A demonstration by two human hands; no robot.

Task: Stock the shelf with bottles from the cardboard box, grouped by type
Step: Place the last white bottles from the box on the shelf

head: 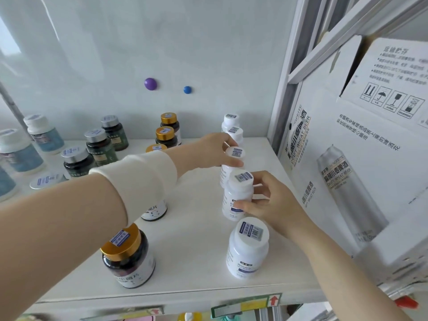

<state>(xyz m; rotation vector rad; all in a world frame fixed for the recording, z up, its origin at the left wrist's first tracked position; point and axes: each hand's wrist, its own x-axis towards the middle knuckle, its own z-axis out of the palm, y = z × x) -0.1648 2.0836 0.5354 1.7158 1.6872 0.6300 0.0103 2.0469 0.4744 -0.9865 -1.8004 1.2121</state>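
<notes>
White shelf (196,242), pale wall (111,54), left hand (212,150) grasping white bottle (236,152), right hand (274,203) second bottle (238,189)

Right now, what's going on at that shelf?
A person is lining up bottles on the white shelf. The right hand grips a white bottle in the row on the right, and the left hand pinches the white bottle behind it. Gold-capped jars stand in the middle, with silver-capped bottles and pale blue bottles further left. The cardboard box sits at the right.
</notes>
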